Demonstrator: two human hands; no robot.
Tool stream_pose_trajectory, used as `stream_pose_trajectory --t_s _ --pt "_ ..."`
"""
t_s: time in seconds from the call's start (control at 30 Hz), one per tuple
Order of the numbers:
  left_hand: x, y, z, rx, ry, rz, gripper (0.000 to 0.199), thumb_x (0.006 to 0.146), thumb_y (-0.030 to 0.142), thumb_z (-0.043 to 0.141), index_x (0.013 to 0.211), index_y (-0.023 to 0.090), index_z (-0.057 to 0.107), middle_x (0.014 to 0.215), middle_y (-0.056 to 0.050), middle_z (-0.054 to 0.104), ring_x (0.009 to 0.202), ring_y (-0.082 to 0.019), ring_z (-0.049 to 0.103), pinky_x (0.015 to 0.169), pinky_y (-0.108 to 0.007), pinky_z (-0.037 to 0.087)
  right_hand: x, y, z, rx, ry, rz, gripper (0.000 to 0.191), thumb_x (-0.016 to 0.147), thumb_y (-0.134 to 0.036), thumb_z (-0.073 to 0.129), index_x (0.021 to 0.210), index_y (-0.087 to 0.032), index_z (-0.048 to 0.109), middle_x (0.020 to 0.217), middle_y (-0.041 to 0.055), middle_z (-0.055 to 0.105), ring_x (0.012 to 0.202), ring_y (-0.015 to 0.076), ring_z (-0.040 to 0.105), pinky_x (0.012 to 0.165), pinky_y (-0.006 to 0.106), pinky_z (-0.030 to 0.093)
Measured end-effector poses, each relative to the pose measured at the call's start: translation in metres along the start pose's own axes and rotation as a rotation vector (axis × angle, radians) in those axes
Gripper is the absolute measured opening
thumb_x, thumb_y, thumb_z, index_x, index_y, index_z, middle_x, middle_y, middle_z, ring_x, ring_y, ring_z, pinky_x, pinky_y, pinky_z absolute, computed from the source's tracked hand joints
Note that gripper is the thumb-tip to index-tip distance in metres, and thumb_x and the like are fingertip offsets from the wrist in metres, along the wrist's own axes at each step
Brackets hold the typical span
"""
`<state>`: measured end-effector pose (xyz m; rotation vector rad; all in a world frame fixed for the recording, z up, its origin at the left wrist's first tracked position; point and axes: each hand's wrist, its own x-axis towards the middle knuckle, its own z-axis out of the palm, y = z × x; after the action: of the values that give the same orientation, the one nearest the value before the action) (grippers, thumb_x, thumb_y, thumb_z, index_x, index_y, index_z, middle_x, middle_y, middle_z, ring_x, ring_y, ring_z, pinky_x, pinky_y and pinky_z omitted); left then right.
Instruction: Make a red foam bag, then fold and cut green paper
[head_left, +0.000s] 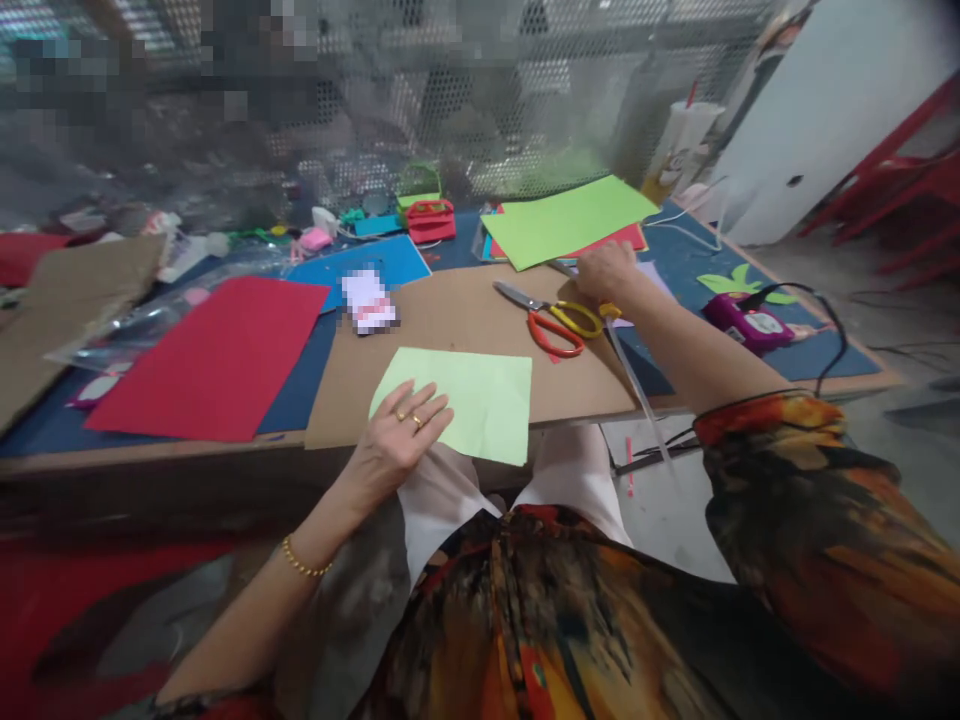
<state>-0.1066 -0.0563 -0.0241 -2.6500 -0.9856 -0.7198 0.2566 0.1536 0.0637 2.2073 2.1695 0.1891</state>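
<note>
My left hand [405, 425] lies flat on a pale green sheet [491, 405] at the table's front edge, fingers spread. The sheet overhangs the edge above my lap. My right hand [606, 272] reaches to the right end of the brown cardboard [450, 310], its fingers curled down beside a bright green sheet [574, 218]. What its fingertips hold, if anything, is hidden. Scissors [559, 328] with one orange and one yellow handle lie just left of it. A yellow-tipped clear strip [637, 385] extends below that hand past the edge.
A red sheet [217, 365] lies at left, near a blue sheet [375, 265] and a blurred white item [369, 302]. Small red and green paper bags [431, 220] stand behind. A purple device [748, 322] with a black cable and a cup [682, 145] are at right.
</note>
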Motion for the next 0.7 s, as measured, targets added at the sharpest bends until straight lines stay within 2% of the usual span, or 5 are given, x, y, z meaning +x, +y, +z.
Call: stream_pose_trajectory --t_s 0.1,0.2,0.33,0.5,0.7 --pt "0.004 -0.012 -0.017 0.038 -0.036 -0.164 0.039 0.111 0.014 0.047 0.107 0.03 0.082 0.131 -0.003 0.084 0.151 -0.027 0.062 0.13 -0.064 0.042 0.007 0.001 0.003 0.026 -0.051 0.025 0.078 0.1 -0.022 0.032 0.026 -0.02 0.004 0.115 0.0439 0.069 0.129 0.0471 0.066 0.094 0.059 0.042" --pt "0.011 -0.033 -0.027 0.011 -0.067 -0.293 0.039 0.11 0.02 0.049 0.093 0.031 0.083 0.128 -0.003 0.085 0.149 -0.029 0.063 0.131 -0.068 0.038 0.011 0.006 0.0 0.078 -0.085 0.043 0.085 0.098 -0.023 0.042 0.026 -0.023 -0.003 0.12 0.0477 0.065 0.132 0.0483 0.065 0.095 0.062 0.041" --pt "0.017 -0.065 -0.029 -0.261 -0.124 -0.306 0.037 0.106 0.026 0.051 0.083 0.028 0.08 0.123 -0.007 0.086 0.143 -0.027 0.067 0.13 -0.061 0.043 0.016 0.018 -0.007 0.213 -0.149 0.033 0.08 0.096 -0.031 0.048 0.024 -0.015 0.018 0.112 0.0429 0.071 0.123 0.0393 0.07 0.088 0.054 0.044" --pt "0.033 -0.094 -0.03 -0.439 -0.309 -0.297 0.043 0.102 0.018 0.043 0.085 0.026 0.082 0.14 -0.008 0.08 0.166 -0.026 0.044 0.138 -0.068 0.025 0.025 0.037 -0.009 0.451 -0.169 -0.038 0.074 0.095 -0.042 0.035 0.037 0.001 0.051 0.08 0.0189 0.075 0.087 0.0153 0.07 0.075 0.039 0.044" --pt "0.059 -0.107 -0.045 -0.162 -0.606 -0.104 0.056 0.098 0.006 0.047 0.129 0.035 0.084 0.163 -0.005 0.064 0.17 -0.038 0.032 0.132 -0.078 0.021 0.021 0.035 -0.04 0.656 0.054 -0.108 0.026 0.086 -0.03 0.086 0.08 -0.005 0.08 0.087 0.0041 0.082 0.084 0.0101 0.066 0.081 0.024 0.049"
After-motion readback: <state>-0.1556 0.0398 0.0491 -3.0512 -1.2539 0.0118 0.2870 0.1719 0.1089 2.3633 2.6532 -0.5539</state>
